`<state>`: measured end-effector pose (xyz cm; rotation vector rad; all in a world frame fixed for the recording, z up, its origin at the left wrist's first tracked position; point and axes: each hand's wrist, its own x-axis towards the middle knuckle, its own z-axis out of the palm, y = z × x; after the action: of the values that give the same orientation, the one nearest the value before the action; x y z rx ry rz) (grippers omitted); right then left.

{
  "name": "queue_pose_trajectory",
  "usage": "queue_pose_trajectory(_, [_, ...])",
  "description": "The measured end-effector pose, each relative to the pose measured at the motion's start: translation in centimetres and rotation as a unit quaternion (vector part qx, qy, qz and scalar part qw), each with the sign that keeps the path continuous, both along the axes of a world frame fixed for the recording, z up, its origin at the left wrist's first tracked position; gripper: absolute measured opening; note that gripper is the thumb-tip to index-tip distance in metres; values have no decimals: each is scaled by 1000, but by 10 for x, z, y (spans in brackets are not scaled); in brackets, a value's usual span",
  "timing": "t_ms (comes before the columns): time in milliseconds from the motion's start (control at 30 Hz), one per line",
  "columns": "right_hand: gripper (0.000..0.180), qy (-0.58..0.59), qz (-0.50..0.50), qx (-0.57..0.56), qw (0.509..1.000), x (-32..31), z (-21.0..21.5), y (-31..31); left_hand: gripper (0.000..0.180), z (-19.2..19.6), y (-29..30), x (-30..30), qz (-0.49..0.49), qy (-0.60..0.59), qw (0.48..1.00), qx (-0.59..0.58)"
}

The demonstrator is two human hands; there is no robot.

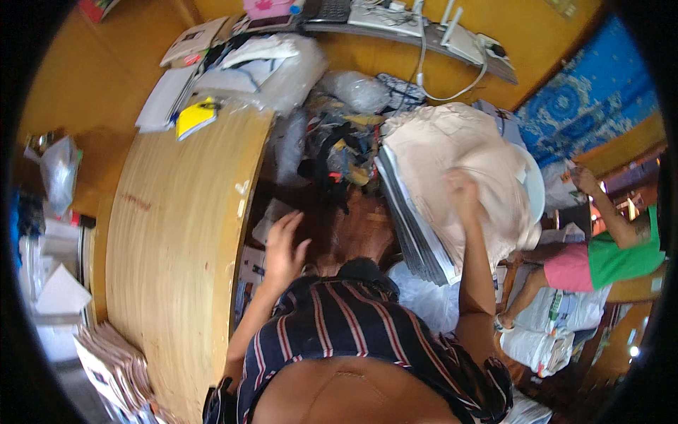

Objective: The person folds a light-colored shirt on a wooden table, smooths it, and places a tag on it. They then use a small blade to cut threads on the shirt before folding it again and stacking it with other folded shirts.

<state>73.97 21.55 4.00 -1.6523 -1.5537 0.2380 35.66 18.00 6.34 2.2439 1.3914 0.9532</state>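
Observation:
My right hand (462, 192) is over a large beige sheet-like heap (424, 145), which could be cloth or soft paper. Motion smears its fingers and the material around them, so I cannot make out whether it grips the heap. Under the heap's left side lies a thick stack of grey-edged sheets (417, 233). My left hand (284, 251) hangs beside the right edge of a light wooden tabletop (180, 226). Its fingers are spread and nothing is in them.
A yellow packet (195, 119), papers (166, 99) and clear plastic (300, 67) lie at the table's far end. Dark scraps (339, 152) litter the floor. A pale blue tub (534, 187) stands behind the heap. At right is a person in a green top (625, 247).

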Motion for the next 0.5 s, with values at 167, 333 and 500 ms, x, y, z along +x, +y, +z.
queue_pose_trajectory(167, [4,-37,357,-12,933,-135,89,-36,50,22,17,67,-57,19,988,141])
queue_pose_trajectory(333, [15,-44,426,-5,904,-128,149,-47,20,41,-4,43,-164,-89,967,176])
queue_pose_trajectory(500, [27,-124,615,-80,775,-140,163,-22,14,71,-68,25,-136,-151,979,2])
